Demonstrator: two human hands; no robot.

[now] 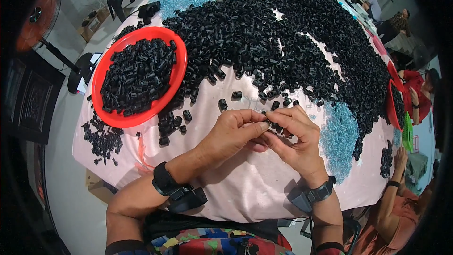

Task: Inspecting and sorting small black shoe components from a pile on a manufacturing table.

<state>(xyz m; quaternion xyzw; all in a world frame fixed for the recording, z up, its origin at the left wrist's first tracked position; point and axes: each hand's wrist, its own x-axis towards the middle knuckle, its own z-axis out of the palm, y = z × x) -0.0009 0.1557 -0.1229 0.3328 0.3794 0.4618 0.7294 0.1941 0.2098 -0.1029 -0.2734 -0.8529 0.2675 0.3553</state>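
Observation:
My left hand point(238, 130) and my right hand point(297, 134) meet over the near part of the pink-covered table point(226, 189). Between their fingertips they pinch a small black plastic part point(267, 122), mostly hidden by the fingers. Just beyond the hands lie a few loose short black tubular pieces point(237, 95). A great heap of the same black pieces point(236, 33) spreads over the far side of the table. To the right of my right hand sits a pile of small clear bluish pieces point(339, 141).
At the left, a red basin point(96, 97) holds many black pieces. Thin black parts point(101, 139) lie below it, near an orange-pink string point(141, 153). Another bluish pile point(181, 0) lies far left. People sit along the right side, one in an orange-brown shirt point(398, 217) close by. A fan point(40, 14) stands left.

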